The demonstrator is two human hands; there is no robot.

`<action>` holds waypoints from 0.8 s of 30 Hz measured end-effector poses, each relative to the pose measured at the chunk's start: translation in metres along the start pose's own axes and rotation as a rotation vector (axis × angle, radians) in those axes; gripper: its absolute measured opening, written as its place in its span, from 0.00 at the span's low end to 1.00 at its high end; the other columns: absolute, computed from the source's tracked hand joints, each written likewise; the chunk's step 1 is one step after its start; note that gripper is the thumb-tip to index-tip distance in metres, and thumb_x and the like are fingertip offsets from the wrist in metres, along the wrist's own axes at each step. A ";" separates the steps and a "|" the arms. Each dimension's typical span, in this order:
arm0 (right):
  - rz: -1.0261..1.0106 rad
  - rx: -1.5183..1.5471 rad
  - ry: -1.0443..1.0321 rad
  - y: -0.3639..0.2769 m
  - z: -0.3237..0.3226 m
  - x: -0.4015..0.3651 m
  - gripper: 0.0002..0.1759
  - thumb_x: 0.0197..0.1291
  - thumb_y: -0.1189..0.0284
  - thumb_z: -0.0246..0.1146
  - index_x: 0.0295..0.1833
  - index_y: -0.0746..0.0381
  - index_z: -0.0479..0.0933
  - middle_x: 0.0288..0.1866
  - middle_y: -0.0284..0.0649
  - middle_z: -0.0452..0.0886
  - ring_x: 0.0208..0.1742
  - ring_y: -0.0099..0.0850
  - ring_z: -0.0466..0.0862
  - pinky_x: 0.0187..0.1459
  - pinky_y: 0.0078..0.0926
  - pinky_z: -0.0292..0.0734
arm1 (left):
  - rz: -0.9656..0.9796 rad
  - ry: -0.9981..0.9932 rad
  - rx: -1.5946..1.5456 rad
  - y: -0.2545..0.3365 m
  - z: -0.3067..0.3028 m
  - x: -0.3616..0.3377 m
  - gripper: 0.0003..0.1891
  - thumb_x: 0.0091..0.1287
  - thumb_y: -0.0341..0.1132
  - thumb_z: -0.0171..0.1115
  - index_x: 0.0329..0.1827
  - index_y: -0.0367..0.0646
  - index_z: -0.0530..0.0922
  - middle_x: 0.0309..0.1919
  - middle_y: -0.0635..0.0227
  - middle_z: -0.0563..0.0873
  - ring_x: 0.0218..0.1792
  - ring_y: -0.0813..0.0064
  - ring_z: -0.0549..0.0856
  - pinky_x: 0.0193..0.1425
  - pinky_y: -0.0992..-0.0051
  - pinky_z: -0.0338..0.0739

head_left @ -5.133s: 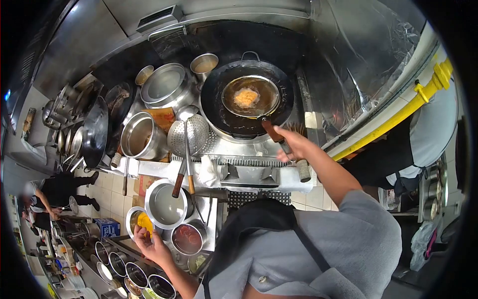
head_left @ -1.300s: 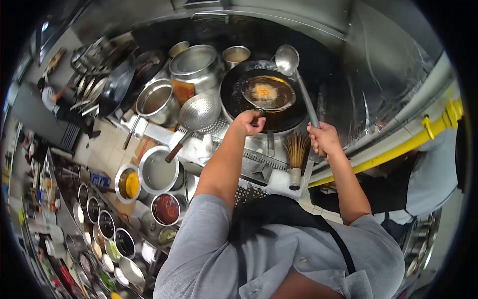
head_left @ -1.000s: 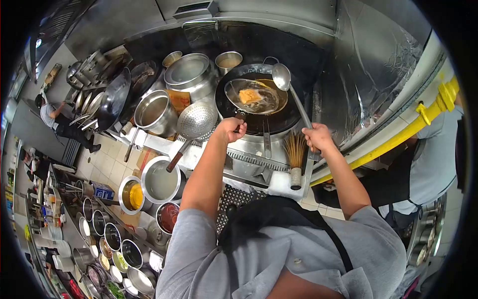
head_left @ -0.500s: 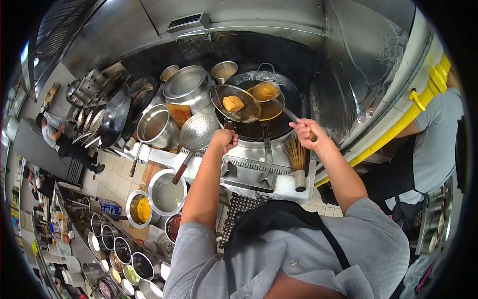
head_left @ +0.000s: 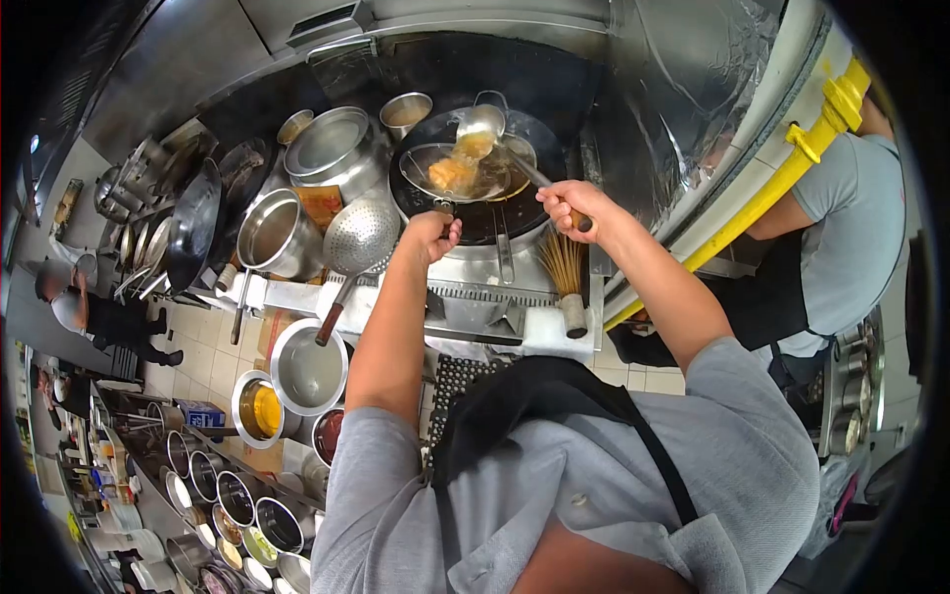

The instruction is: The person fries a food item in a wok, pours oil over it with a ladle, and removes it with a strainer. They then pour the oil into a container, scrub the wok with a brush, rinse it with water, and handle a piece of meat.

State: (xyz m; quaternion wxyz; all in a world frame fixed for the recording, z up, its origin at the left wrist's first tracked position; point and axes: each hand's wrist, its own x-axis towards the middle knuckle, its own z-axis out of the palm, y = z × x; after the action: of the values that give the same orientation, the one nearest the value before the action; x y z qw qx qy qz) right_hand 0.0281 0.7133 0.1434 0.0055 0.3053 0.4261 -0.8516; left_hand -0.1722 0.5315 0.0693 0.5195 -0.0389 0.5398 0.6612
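Observation:
My left hand point(head_left: 432, 235) is closed on the handle of a wire strainer point(head_left: 485, 178) above the wok point(head_left: 544, 134). A golden fried piece point(head_left: 451, 175) lies in the strainer's left part. In my right hand point(head_left: 577, 211) is the wooden-ended handle of a metal ladle point(head_left: 482, 121), tilted so that amber liquid runs onto the fried piece. A second handle point(head_left: 504, 247) sticks out from the wok between my hands. Left of my left hand, a perforated skimmer point(head_left: 361, 238) rests with its handle toward me.
A bamboo brush point(head_left: 564, 272) stands right of the wok. Pots point(head_left: 272, 233), a lidded pot point(head_left: 330, 147) and a black wok point(head_left: 194, 226) sit left. Steel bowls point(head_left: 309, 368) are lower left. One person point(head_left: 841, 233) stands at right, another point(head_left: 89, 307) far left. A yellow pipe point(head_left: 732, 228) runs at right.
The ladle has tipped and its liquid now pours over the fried piece; before, it held the liquid over the strainer's right side. The whole view has shifted somewhat.

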 end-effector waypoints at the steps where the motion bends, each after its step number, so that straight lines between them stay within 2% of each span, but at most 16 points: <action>1: -0.019 -0.041 0.030 0.002 0.003 -0.004 0.08 0.63 0.74 0.52 0.29 0.61 0.66 0.17 0.26 0.65 0.12 0.14 0.63 0.11 0.13 0.59 | 0.035 0.013 -0.053 -0.002 0.003 -0.010 0.03 0.62 0.20 0.45 0.36 0.33 0.69 0.28 0.62 0.77 0.22 0.80 0.75 0.21 0.84 0.71; 4: -0.023 -0.157 0.074 0.012 0.007 -0.011 0.08 0.62 0.75 0.53 0.29 0.60 0.66 0.17 0.27 0.65 0.12 0.14 0.63 0.12 0.13 0.59 | -0.034 -0.026 -0.138 -0.004 0.003 -0.022 0.03 0.61 0.19 0.46 0.35 0.33 0.69 0.28 0.61 0.76 0.22 0.79 0.75 0.21 0.85 0.71; 6: -0.026 -0.209 0.081 0.018 0.001 -0.009 0.10 0.61 0.75 0.54 0.26 0.61 0.67 0.16 0.29 0.67 0.12 0.16 0.64 0.11 0.15 0.59 | -0.007 -0.061 -0.125 -0.007 0.000 -0.022 0.03 0.61 0.19 0.46 0.36 0.33 0.68 0.28 0.62 0.76 0.22 0.79 0.74 0.21 0.85 0.71; 8: -0.109 -0.497 0.146 0.024 -0.003 -0.016 0.12 0.60 0.74 0.56 0.23 0.62 0.68 0.15 0.31 0.69 0.11 0.19 0.65 0.11 0.17 0.60 | 0.001 -0.050 -0.098 -0.011 0.004 -0.026 0.03 0.61 0.19 0.46 0.36 0.33 0.68 0.28 0.62 0.75 0.22 0.79 0.74 0.21 0.84 0.71; 9: -0.151 -0.789 0.213 0.021 0.004 -0.030 0.13 0.57 0.72 0.59 0.21 0.64 0.69 0.14 0.34 0.70 0.11 0.21 0.68 0.11 0.20 0.61 | 0.008 -0.060 -0.094 -0.013 0.004 -0.025 0.03 0.61 0.19 0.46 0.36 0.33 0.68 0.27 0.63 0.75 0.22 0.79 0.73 0.21 0.84 0.71; 10: -0.208 -0.709 0.223 0.028 -0.004 -0.018 0.13 0.56 0.72 0.60 0.23 0.65 0.70 0.15 0.36 0.71 0.12 0.22 0.70 0.11 0.22 0.63 | -0.017 -0.112 -0.103 -0.011 -0.001 -0.025 0.05 0.60 0.19 0.45 0.36 0.35 0.68 0.27 0.63 0.75 0.22 0.78 0.74 0.21 0.83 0.71; 12: -0.305 -0.763 0.318 0.031 -0.006 -0.023 0.12 0.56 0.72 0.60 0.25 0.68 0.71 0.16 0.38 0.72 0.12 0.24 0.71 0.11 0.24 0.65 | 0.011 -0.086 -0.067 -0.013 -0.001 -0.032 0.05 0.60 0.19 0.45 0.36 0.37 0.68 0.27 0.63 0.75 0.22 0.78 0.74 0.21 0.83 0.70; 16: -0.330 -0.854 0.413 0.013 -0.036 -0.001 0.11 0.55 0.72 0.60 0.28 0.70 0.74 0.19 0.42 0.76 0.13 0.29 0.74 0.13 0.30 0.69 | 0.039 -0.028 -0.001 -0.011 -0.002 -0.044 0.05 0.60 0.19 0.45 0.36 0.37 0.67 0.27 0.63 0.74 0.21 0.79 0.73 0.20 0.83 0.69; 18: -0.371 -1.283 0.537 0.008 -0.048 0.015 0.12 0.54 0.71 0.60 0.28 0.71 0.76 0.24 0.48 0.79 0.15 0.33 0.77 0.21 0.37 0.75 | 0.045 -0.018 0.028 -0.006 -0.006 -0.048 0.03 0.61 0.20 0.45 0.35 0.34 0.67 0.28 0.63 0.75 0.21 0.79 0.73 0.20 0.83 0.69; 19: -0.370 -1.322 0.567 0.011 -0.054 0.022 0.12 0.54 0.71 0.59 0.27 0.71 0.76 0.25 0.50 0.81 0.17 0.35 0.79 0.28 0.39 0.76 | 0.057 -0.008 0.027 -0.005 -0.009 -0.051 0.03 0.61 0.20 0.45 0.35 0.34 0.67 0.28 0.63 0.75 0.21 0.79 0.73 0.20 0.83 0.68; 20: -0.370 -1.315 0.568 0.015 -0.055 0.024 0.12 0.54 0.71 0.59 0.27 0.71 0.76 0.25 0.50 0.81 0.17 0.35 0.79 0.28 0.39 0.76 | 0.069 0.002 0.026 -0.004 -0.012 -0.054 0.03 0.61 0.20 0.44 0.35 0.34 0.67 0.27 0.63 0.75 0.20 0.78 0.72 0.19 0.82 0.68; 22: -0.246 -0.919 0.430 0.027 -0.056 0.026 0.13 0.56 0.71 0.57 0.24 0.70 0.76 0.20 0.47 0.79 0.15 0.34 0.77 0.25 0.40 0.73 | 0.067 0.034 0.028 -0.001 -0.015 -0.056 0.03 0.61 0.20 0.44 0.33 0.34 0.67 0.26 0.63 0.74 0.20 0.78 0.72 0.19 0.81 0.67; 23: -0.221 -0.767 0.414 0.030 -0.041 0.013 0.15 0.58 0.73 0.54 0.20 0.65 0.72 0.12 0.41 0.72 0.12 0.31 0.73 0.16 0.34 0.66 | 0.072 0.040 0.069 0.000 -0.018 -0.055 0.03 0.60 0.20 0.45 0.32 0.34 0.68 0.24 0.64 0.74 0.20 0.78 0.72 0.19 0.82 0.68; 24: -0.216 -0.764 0.416 0.031 -0.041 0.019 0.15 0.58 0.73 0.54 0.20 0.65 0.72 0.12 0.41 0.72 0.12 0.31 0.73 0.16 0.34 0.66 | 0.079 0.042 0.109 0.001 -0.019 -0.052 0.03 0.60 0.20 0.45 0.30 0.34 0.68 0.23 0.65 0.74 0.20 0.79 0.72 0.20 0.82 0.69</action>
State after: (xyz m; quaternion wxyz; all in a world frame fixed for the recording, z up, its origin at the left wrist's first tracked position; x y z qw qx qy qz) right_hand 0.0418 0.7281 0.0923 -0.0570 0.3998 0.7315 -0.5494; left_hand -0.1588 0.4841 0.0942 0.4828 -0.0030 0.5869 0.6500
